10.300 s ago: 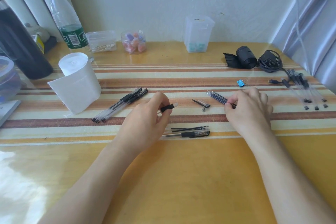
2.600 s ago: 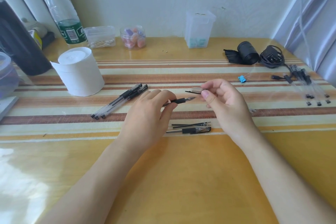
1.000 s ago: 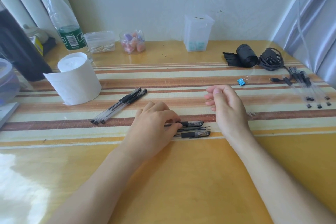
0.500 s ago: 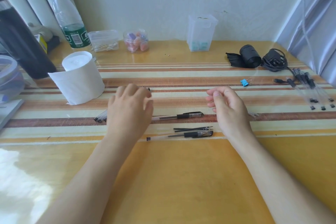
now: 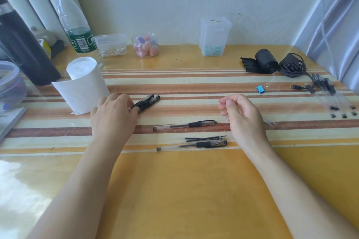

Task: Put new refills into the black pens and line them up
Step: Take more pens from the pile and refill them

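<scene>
My left hand (image 5: 113, 117) lies over a small pile of black capped pens (image 5: 148, 101) at the left, fingertips pinching one of them. A whole capped pen (image 5: 184, 125) lies flat on the dark red stripe in the middle. Just below it lie loose black refills (image 5: 206, 138) and another capped pen (image 5: 194, 145). My right hand (image 5: 242, 116) hovers to the right of these with fingers loosely curled and nothing in it. A few clear refill ends (image 5: 270, 123) peek out from behind that hand.
A roll of tissue (image 5: 84, 84) stands just left of my left hand. Clear pen barrels and small caps (image 5: 335, 101) lie at the far right, with a blue binder clip (image 5: 260, 89), a black pouch (image 5: 262, 64) and a cable nearby. A bottle and small containers line the back wall.
My left hand set the refilled pen down on the red stripe, then moved up and left onto the pile of pens. My right hand has stayed in place, empty.
</scene>
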